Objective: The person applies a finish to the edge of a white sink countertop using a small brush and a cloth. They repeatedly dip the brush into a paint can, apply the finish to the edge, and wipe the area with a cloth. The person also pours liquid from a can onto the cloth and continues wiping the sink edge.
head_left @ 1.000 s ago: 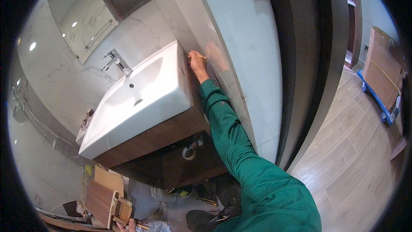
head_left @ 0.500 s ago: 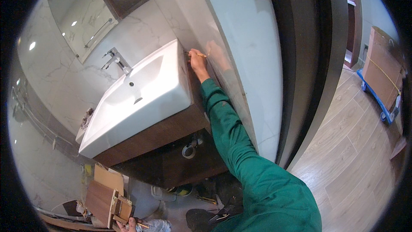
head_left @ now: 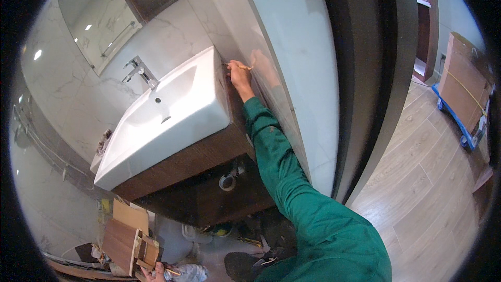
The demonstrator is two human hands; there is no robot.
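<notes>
Stick (head_left: 245, 67), crosswise in right hand (head_left: 239, 77), end rightward

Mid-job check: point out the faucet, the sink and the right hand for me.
Faucet (head_left: 146, 77): head view, on its metal body.
Sink (head_left: 162, 146): head view, on its white front wall.
Right hand (head_left: 239, 77): head view, on the back of the hand.

Dk brn vanity (head_left: 182, 164) w/ white basin (head_left: 156, 136) on top — wood-look flr (head_left: 417, 177) w/ blue dolly (head_left: 455, 119) bearing cardboard (head_left: 462, 83).

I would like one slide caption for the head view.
Green-sleeved right hand holding a thin stick beside a white washbasin.
</notes>
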